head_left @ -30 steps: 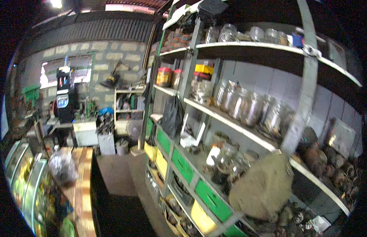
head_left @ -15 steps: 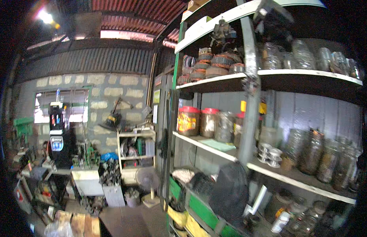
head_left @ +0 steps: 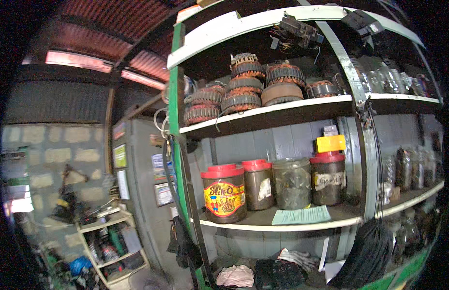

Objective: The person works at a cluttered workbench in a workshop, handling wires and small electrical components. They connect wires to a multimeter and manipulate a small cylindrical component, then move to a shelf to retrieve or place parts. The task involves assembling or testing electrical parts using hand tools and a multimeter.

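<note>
Neither my left hand nor my right hand shows in the head view. A tall shelf unit with a green post (head_left: 175, 96) fills the middle and right. Its middle board (head_left: 248, 225) carries a red-lidded jar with a yellow label (head_left: 225, 195), a second red-lidded jar (head_left: 258, 186), a clear lidded jar (head_left: 291, 183) and another red-lidded jar (head_left: 328, 181). A yellow box (head_left: 331, 144) sits on top of that last jar. A pale green sheet of paper (head_left: 302, 215) lies at the board's front edge.
Stacked copper-wound rings (head_left: 244, 87) stand on the upper shelf. A dark cloth (head_left: 365, 258) hangs off the grey post (head_left: 369, 159). Gloves (head_left: 298, 259) and a pale rag (head_left: 235, 276) lie low down. A small white rack (head_left: 113, 246) stands by the block wall at left.
The view has swung right and come closer to the shelf unit. The jars and ring stacks look larger, and the window and workbench at left have mostly passed out of sight.
</note>
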Available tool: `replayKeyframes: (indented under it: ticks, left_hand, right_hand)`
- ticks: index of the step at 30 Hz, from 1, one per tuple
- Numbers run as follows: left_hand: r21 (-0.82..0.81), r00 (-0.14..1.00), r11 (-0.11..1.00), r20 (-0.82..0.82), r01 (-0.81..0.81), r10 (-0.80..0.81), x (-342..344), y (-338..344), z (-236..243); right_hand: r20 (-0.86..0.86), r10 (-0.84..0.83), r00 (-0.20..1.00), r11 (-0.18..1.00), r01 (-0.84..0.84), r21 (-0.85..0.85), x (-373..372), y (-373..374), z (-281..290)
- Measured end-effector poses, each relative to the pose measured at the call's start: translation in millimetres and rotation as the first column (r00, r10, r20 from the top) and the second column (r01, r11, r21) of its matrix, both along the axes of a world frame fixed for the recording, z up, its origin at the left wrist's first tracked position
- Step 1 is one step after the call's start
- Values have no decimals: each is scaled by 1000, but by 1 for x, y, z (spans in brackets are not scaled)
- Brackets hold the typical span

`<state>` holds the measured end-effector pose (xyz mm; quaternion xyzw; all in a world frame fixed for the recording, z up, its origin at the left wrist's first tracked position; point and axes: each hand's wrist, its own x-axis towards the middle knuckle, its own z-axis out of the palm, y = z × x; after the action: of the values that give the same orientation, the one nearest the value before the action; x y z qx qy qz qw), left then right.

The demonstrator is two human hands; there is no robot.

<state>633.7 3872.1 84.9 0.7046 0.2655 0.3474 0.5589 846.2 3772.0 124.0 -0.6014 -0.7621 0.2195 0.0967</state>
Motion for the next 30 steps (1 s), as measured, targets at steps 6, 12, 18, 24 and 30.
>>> replayKeyframes:
  ticks: [6, 12, 18, 24, 30]
  left_hand:
    - [150, 962, 950, -35, 273, -270, 46, 139, 10]
    - [270, 890, 854, -23, 444, -455, 107, 194, -6]
    - [412, 894, 832, 80, 373, -440, 159, 213, -1]
    - [288, 831, 829, -450, 480, -326, 174, 222, 28]
    - [-207, 625, 682, -282, 701, -728, 141, 225, 100]
  right_hand:
    - [-25, -294, 956, 956, 294, -14, -16, 63, 4]
    - [-39, -491, 871, 871, 489, -46, -30, 77, 5]
    - [-31, -634, 773, 773, 631, -71, -32, 65, -5]
    - [6, -779, 627, 625, 777, -70, -63, 50, -29]
    - [68, -921, 383, 382, 924, -23, -132, 33, -77]
